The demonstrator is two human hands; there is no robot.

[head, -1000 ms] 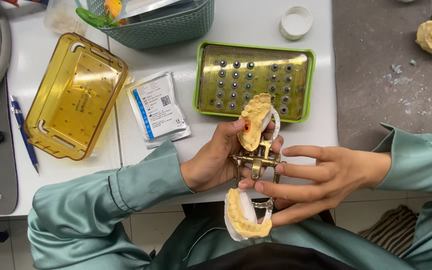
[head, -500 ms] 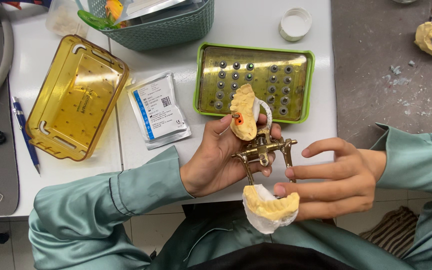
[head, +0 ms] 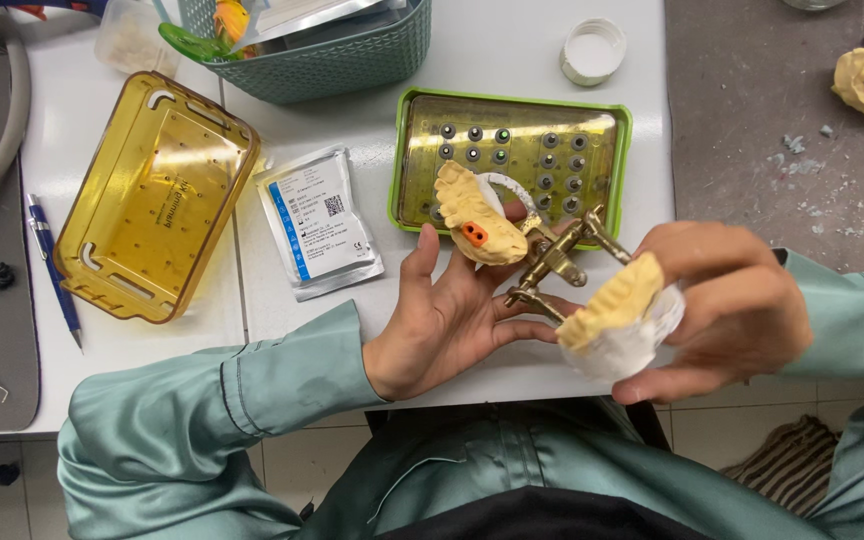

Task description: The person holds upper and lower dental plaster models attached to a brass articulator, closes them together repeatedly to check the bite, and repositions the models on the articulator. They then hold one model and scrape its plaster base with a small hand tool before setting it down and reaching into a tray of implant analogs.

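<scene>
A brass hinged articulator (head: 556,258) carries two yellow plaster dental casts. The upper cast (head: 474,214), with an orange mark on its side, rests against the fingers of my left hand (head: 449,313), whose palm faces up and fingers are spread under the frame. My right hand (head: 732,305) grips the lower cast (head: 614,304) on its white base, swung out to the right so the two casts stand apart. Both hands hover over the near edge of the white table (head: 542,70).
Behind the hands lies a green-rimmed tray (head: 619,117) of small round bur holders. A sealed white pouch (head: 317,220), a yellow translucent lid (head: 152,195), a teal basket (head: 332,50), a white cap (head: 592,50) and a blue pen (head: 52,270) lie around.
The articulator has swung open: my right hand carried the lower cast up and to the right, away from my lap. My left hand opened flat under the upper cast.
</scene>
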